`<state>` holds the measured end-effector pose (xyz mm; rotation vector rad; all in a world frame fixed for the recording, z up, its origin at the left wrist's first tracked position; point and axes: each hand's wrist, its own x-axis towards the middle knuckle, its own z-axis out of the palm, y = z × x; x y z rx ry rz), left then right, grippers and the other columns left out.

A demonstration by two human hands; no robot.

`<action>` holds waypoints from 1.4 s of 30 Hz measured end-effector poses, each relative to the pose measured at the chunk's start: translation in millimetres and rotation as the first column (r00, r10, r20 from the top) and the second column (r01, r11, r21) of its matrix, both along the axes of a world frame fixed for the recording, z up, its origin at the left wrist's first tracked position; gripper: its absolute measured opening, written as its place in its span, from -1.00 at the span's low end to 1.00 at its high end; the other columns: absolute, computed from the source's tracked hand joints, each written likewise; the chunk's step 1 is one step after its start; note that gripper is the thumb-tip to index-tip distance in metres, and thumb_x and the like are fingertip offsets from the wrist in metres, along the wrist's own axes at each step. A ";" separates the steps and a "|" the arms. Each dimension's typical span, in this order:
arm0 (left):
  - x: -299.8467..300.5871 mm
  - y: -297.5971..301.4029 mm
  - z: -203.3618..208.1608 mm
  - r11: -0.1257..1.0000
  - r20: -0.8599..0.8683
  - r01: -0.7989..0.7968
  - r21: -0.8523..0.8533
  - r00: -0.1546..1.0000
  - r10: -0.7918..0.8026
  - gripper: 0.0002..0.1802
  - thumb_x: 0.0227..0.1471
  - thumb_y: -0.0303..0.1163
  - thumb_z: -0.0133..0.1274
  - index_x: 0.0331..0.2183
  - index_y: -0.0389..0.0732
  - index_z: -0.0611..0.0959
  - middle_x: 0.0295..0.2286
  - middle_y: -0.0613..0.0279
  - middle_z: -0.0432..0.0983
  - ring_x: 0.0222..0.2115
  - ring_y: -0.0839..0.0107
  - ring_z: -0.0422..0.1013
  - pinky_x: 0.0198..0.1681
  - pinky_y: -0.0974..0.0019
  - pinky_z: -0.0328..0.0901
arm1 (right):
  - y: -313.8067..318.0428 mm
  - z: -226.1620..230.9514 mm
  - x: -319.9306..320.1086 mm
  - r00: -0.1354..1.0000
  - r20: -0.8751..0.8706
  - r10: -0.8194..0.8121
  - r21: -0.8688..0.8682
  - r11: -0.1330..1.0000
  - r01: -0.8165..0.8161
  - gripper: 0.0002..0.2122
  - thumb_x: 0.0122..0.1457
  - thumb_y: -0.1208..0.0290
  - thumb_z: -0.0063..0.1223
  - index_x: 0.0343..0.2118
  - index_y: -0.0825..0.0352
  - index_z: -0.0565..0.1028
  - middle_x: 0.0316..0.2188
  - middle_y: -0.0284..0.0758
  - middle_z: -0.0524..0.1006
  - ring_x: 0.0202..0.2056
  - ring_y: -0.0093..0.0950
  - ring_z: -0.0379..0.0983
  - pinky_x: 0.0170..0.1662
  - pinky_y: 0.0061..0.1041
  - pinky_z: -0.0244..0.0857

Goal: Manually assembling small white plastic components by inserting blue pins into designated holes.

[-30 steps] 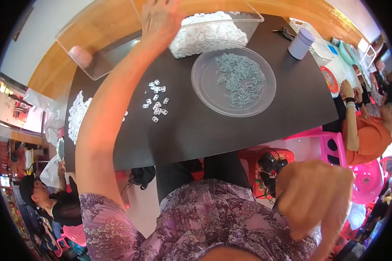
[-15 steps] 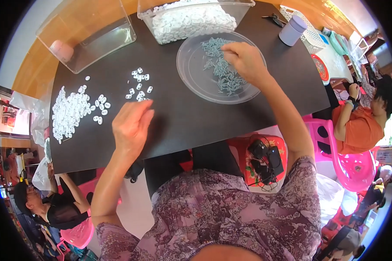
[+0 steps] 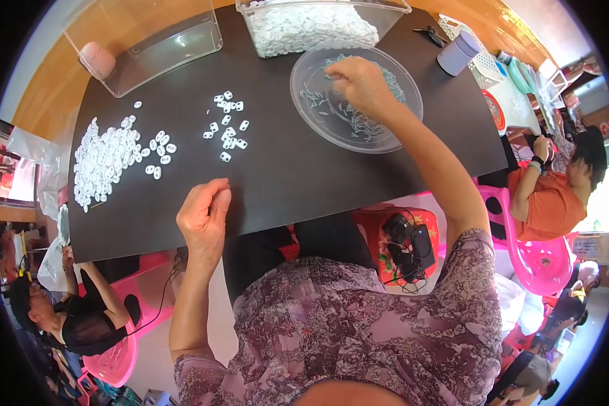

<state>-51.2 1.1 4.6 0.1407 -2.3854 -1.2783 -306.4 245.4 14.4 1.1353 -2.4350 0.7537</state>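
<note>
My right hand [image 3: 363, 84] reaches into a round clear plastic dish [image 3: 303, 115], its fingers pinched together just above the small grey-green pieces, which look like screws [image 3: 364, 126]. Whether anything sits between those fingertips is hidden. Close to the table's front edge, my left hand [image 3: 205, 211] is held with its fingers curled and thumb pressed in; what it holds, if anything, cannot be made out. Beyond it lies a loose cluster of small white parts with dark holes [image 3: 229, 132]. Farther left are a big heap of white oval parts [image 3: 106, 160] and a few strays [image 3: 160, 150].
At the back stand a clear bin full of white parts [image 3: 311, 30] and a clear box [image 3: 162, 64] with a pink cup [image 3: 97, 60]. A lavender container [image 3: 458, 54] and keys [image 3: 429, 35] lie back right on the dark table [image 3: 284, 196]. Co-workers sit left and right.
My left hand has drawn back from the small white parts toward the table's front edge. My right hand stays over the dish, and the screws there are spread differently. The view has shifted slightly.
</note>
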 end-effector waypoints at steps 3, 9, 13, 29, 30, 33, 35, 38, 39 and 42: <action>-0.4 -6.0 1.0 1.000 0.015 -0.003 0.004 1.000 0.003 -0.81 0.03 -0.45 0.05 -0.31 -0.37 0.58 -0.46 0.28 0.47 -0.42 0.60 0.35 -0.32 0.56 0.24 | 5.1 13.6 11.5 0.986 0.160 -0.049 0.011 0.999 0.048 -0.83 -0.12 0.59 0.05 -0.39 0.40 0.52 -0.42 -0.16 0.52 -0.33 -0.27 0.45 -0.24 -0.41 0.30; -2.1 -8.4 -3.4 1.000 -0.094 -0.014 0.012 0.995 0.016 -0.90 -0.05 -0.57 0.06 -0.38 -0.35 0.58 -0.57 0.25 0.43 -0.57 0.53 0.30 -0.48 0.49 0.22 | 3.4 14.0 28.7 0.962 0.271 0.007 0.053 0.998 -0.023 -0.86 -0.13 0.55 0.08 -0.43 0.37 0.52 -0.50 -0.22 0.50 -0.39 -0.30 0.43 -0.27 -0.42 0.29; 1.8 -9.5 -5.3 0.998 -0.087 -0.028 0.056 0.996 0.033 -0.90 -0.03 -0.55 0.06 -0.38 -0.35 0.58 -0.57 0.25 0.43 -0.55 0.54 0.32 -0.47 0.49 0.23 | -2.4 2.6 32.0 0.981 0.183 0.059 0.127 0.988 -0.083 -0.90 -0.15 0.52 0.10 -0.49 0.34 0.51 -0.55 -0.23 0.48 -0.41 -0.28 0.41 -0.30 -0.38 0.28; -26.7 -15.2 -5.1 0.944 -0.196 -0.181 -0.276 0.972 0.128 -0.87 -0.19 -0.55 0.12 -0.45 -0.22 0.57 -0.58 0.19 0.43 -0.51 0.21 0.37 -0.46 0.25 0.26 | -8.1 -6.1 43.3 0.981 -0.124 0.152 0.388 0.917 -0.093 -0.94 -0.04 0.54 -0.06 -0.57 0.39 0.34 -0.53 -0.14 0.42 -0.40 -0.16 0.35 -0.32 -0.23 0.22; -31.7 -13.5 -3.7 0.899 -0.209 -0.198 -0.391 0.970 0.123 -0.88 -0.20 -0.53 0.13 -0.47 -0.20 0.57 -0.58 0.20 0.42 -0.52 0.21 0.37 -0.46 0.25 0.27 | -8.5 -5.1 44.8 0.967 -0.184 0.177 0.410 0.908 -0.089 -0.95 -0.04 0.55 -0.06 -0.55 0.39 0.34 -0.51 -0.14 0.41 -0.39 -0.17 0.34 -0.31 -0.24 0.22; -49.0 -10.0 -6.2 0.787 -0.217 -0.229 -0.573 0.968 0.124 -0.88 -0.23 -0.42 0.18 -0.54 -0.17 0.56 -0.59 0.20 0.42 -0.53 0.21 0.37 -0.46 0.22 0.28 | -7.7 -5.0 44.7 0.968 -0.177 0.180 0.391 0.915 -0.099 -0.94 -0.05 0.59 -0.05 -0.53 0.38 0.32 -0.51 -0.15 0.40 -0.37 -0.18 0.33 -0.30 -0.24 0.21; -57.3 -6.0 -5.3 0.693 -0.015 -0.160 -0.703 0.977 0.210 -0.83 -0.23 -0.35 0.19 -0.56 -0.22 0.58 -0.58 0.13 0.45 -0.50 0.16 0.41 -0.45 0.18 0.30 | -3.5 -10.5 40.1 0.959 -0.202 0.199 0.337 0.934 -0.123 -0.94 -0.05 0.59 -0.05 -0.51 0.37 0.32 -0.51 -0.16 0.39 -0.37 -0.18 0.32 -0.31 -0.24 0.21; -65.6 -4.1 2.3 0.725 0.085 -0.151 -0.672 0.957 0.278 -0.75 -0.23 -0.32 0.20 -0.57 -0.31 0.55 -0.54 0.03 0.48 -0.47 0.09 0.45 -0.42 0.14 0.32 | 0.5 -4.7 40.6 0.973 -0.140 0.181 0.267 0.954 -0.139 -0.93 -0.06 0.61 -0.05 -0.50 0.36 0.33 -0.51 -0.17 0.40 -0.37 -0.18 0.33 -0.30 -0.26 0.22; -67.1 -5.1 3.4 0.726 0.085 -0.150 -0.671 0.957 0.276 -0.75 -0.23 -0.32 0.20 -0.57 -0.31 0.55 -0.54 0.03 0.48 -0.47 0.09 0.45 -0.42 0.14 0.32 | 1.7 -1.6 41.7 0.988 -0.052 0.144 0.253 0.959 -0.126 -0.93 -0.07 0.61 -0.04 -0.50 0.36 0.34 -0.51 -0.18 0.40 -0.38 -0.17 0.33 -0.30 -0.27 0.22; -70.8 -9.1 7.7 0.750 0.215 -0.076 -0.657 0.934 0.284 -0.78 -0.20 -0.37 0.15 -0.60 -0.36 0.54 -0.50 -0.04 0.50 -0.45 0.04 0.45 -0.38 0.10 0.32 | 12.6 4.9 40.2 0.997 0.000 0.082 0.203 0.976 -0.081 -0.94 -0.08 0.59 0.01 -0.50 0.35 0.39 -0.51 -0.20 0.42 -0.42 -0.23 0.35 -0.32 -0.35 0.24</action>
